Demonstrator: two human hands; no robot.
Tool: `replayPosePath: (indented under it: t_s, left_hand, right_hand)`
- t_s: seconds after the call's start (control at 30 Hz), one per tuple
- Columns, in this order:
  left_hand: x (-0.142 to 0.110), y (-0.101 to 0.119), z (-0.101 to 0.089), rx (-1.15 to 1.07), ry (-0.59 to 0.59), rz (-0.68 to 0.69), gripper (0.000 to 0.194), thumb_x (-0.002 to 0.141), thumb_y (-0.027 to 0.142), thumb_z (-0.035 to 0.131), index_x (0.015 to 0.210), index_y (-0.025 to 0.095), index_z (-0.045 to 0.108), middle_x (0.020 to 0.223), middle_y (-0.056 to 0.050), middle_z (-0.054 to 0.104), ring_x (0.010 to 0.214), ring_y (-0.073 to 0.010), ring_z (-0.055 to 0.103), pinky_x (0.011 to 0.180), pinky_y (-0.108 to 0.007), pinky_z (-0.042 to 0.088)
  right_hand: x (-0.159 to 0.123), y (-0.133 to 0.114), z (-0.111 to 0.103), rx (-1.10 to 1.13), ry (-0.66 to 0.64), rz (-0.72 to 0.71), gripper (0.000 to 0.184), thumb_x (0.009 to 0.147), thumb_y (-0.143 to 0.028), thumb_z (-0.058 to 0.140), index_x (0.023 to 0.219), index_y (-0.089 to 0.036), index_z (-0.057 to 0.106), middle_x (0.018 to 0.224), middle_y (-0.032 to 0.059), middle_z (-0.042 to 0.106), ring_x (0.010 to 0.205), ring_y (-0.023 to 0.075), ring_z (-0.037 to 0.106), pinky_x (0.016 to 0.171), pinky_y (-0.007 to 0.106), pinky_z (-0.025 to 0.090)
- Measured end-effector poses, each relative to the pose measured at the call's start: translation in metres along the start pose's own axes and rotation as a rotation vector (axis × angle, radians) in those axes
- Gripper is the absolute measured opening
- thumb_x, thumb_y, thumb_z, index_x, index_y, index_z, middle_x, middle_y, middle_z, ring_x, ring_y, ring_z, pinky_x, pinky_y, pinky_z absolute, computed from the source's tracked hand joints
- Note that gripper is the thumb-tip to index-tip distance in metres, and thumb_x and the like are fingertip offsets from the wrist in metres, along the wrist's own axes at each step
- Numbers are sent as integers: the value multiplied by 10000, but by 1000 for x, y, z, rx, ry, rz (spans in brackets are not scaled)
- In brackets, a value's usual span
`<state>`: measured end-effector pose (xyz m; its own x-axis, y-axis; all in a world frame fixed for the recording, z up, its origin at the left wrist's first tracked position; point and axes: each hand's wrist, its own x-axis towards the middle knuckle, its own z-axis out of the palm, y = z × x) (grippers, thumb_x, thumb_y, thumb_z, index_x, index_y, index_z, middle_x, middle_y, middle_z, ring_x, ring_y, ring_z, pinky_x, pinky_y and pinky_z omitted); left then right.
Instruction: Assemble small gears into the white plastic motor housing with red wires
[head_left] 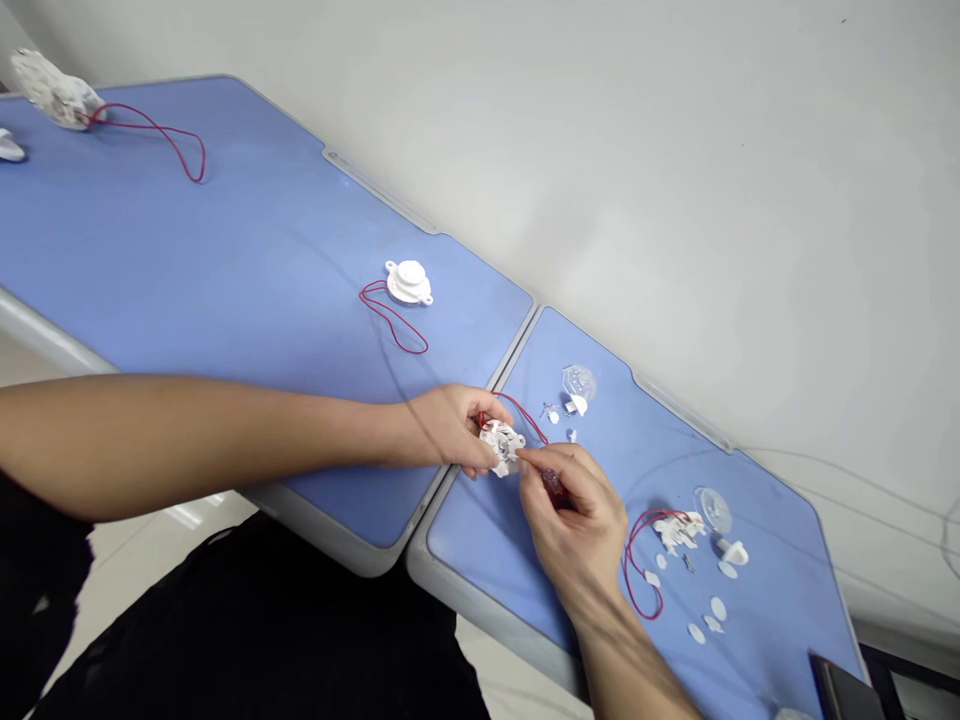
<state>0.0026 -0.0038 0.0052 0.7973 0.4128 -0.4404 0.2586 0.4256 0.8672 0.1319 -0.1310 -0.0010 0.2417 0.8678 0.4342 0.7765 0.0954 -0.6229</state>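
My left hand (pixel 442 428) is closed around a small white round plastic unit (pixel 501 442) with red wires (pixel 525 412), held just above the seam between two blue tables (pixel 247 290). My right hand (pixel 574 510) is closed in a pinch grip on a small tool with a dark red handle (pixel 553 486), its tip touching the white unit. Both forearms reach in from the lower left and lower right.
A whole white unit with a red wire (pixel 409 282) lies on the left table. Loose white and clear parts (pixel 577 385) lie beyond my hands; a taken-apart unit with red wire (pixel 679 530) and small pieces lies right. Another unit (pixel 56 92) sits far left. A dark object (pixel 844 690) is at the bottom right.
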Motion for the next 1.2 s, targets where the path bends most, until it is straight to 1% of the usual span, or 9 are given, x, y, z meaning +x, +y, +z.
replayPosePath:
  t_s: [0.13, 0.3, 0.47, 0.77, 0.83, 0.97, 1.2]
  left_hand:
    - [0, 0, 0, 6, -3, 2, 402, 559, -22, 631, 932, 121, 589, 567, 62, 634, 480, -84, 579, 475, -187, 459]
    - [2, -5, -3, -21, -35, 49, 386, 556, -10, 624, 916, 123, 586, 558, 59, 631, 476, -85, 580, 468, -186, 454]
    - [3, -7, -4, -37, -39, 58, 390, 565, -2, 632, 927, 130, 580, 565, 64, 640, 473, -80, 590, 470, -181, 457]
    - [2, -4, -2, -26, -8, 19, 371, 598, -28, 634, 937, 116, 587, 565, 61, 642, 458, -72, 582, 477, -179, 478]
    - [2, -4, -2, -25, 4, 8, 367, 603, -33, 633, 935, 115, 584, 558, 61, 639, 457, -73, 577, 487, -185, 485]
    - [3, -5, -1, -70, 5, 18, 375, 587, -30, 640, 924, 122, 573, 572, 58, 641, 461, -86, 588, 507, -210, 504]
    - [4, -9, -4, -125, -11, 58, 390, 561, -19, 655, 912, 129, 575, 639, 47, 646, 520, -99, 615, 517, -228, 532]
  right_hand:
    - [0, 0, 1, -2, -4, -13, 146, 853, -126, 586, 837, -206, 708, 731, 17, 641, 561, 117, 545, 475, 238, 409]
    - [-1, 1, 1, -12, -4, -18, 146, 854, -122, 592, 838, -208, 708, 733, 15, 646, 587, 123, 569, 495, 238, 430]
    - [-1, -1, 0, -24, 10, -72, 148, 857, -106, 588, 841, -204, 697, 733, 14, 649, 599, 118, 589, 498, 227, 452]
    - [-9, 5, 4, -14, 35, -128, 154, 855, -84, 589, 894, -198, 684, 809, 34, 691, 659, 129, 652, 523, 222, 506]
    - [-11, 8, 5, -31, 38, -149, 171, 851, -68, 594, 914, -199, 684, 812, 35, 695, 665, 130, 655, 544, 227, 522]
    - [-13, 12, 6, -76, 35, -222, 217, 832, -33, 615, 956, -196, 686, 845, 47, 704, 723, 141, 670, 633, 253, 559]
    - [-16, 15, 8, -122, 55, -302, 249, 829, -16, 613, 990, -191, 686, 868, 64, 707, 735, 145, 685, 632, 244, 577]
